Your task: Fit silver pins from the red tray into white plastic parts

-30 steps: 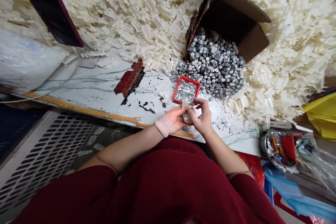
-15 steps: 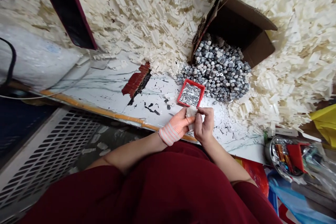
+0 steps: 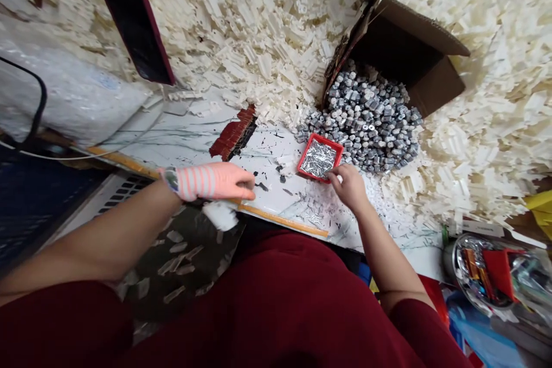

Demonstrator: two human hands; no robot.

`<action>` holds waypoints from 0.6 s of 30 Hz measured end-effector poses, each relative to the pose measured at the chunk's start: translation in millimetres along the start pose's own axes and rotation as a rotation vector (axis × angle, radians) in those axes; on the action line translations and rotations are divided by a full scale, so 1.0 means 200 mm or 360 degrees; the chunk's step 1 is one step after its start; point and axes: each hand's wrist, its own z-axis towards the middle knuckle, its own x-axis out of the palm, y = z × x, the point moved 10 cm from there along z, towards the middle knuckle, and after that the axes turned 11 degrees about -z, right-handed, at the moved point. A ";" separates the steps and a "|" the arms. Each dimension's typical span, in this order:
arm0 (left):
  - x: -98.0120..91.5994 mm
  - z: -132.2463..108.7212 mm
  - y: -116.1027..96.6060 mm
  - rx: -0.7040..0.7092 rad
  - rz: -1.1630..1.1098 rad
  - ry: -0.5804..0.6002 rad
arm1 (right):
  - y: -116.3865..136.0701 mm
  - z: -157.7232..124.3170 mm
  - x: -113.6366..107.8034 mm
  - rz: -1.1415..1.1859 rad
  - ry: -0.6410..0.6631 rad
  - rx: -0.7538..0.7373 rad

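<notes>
- Left hand (image 3: 218, 181): open and flat, in a pink-striped glove (image 3: 192, 181), holding nothing that shows, over the orange edge strip (image 3: 280, 219) of the bench (image 3: 297, 210).
- White plastic piece (image 3: 220, 215): just below the left hand, over a dark plastic sheet (image 3: 185, 259) scattered with similar pieces; whether it lies or falls, I cannot tell.
- Right hand (image 3: 348, 187): fingers curled, tips at the corner of a red square tray (image 3: 330, 144). They hide whatever may lie between them, so I cannot tell whether they grip anything.
- Tray contents: loose silver metal pins (image 3: 319, 160) cover its floor.
- Done and left: the heap of grey hexagonal metal collars (image 3: 366, 121) spilling from a tipped cardboard box (image 3: 435, 86) stays large. Ivory plastic parts (image 3: 487, 132) bury most of the bench, so much remains here. No finished piece can be picked out.
- Hard to make out: the collars' exact form, the box's inside, and the jumble in a steel bowl (image 3: 472, 270) at the right edge. The person's body hides the near bench edge.
</notes>
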 end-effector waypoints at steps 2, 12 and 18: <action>-0.10 0.08 0.00 -0.0025 0.0105 -0.0142 | -0.10 0.08 0.02 -0.0247 0.0163 0.0040; 0.02 0.68 -0.08 -0.0067 0.0110 -0.0450 | -0.08 0.14 0.20 -0.0819 0.0773 0.0203; -0.02 0.53 0.06 -0.0099 -0.0263 -0.0755 | -0.18 0.22 0.26 -0.0691 0.0623 0.0305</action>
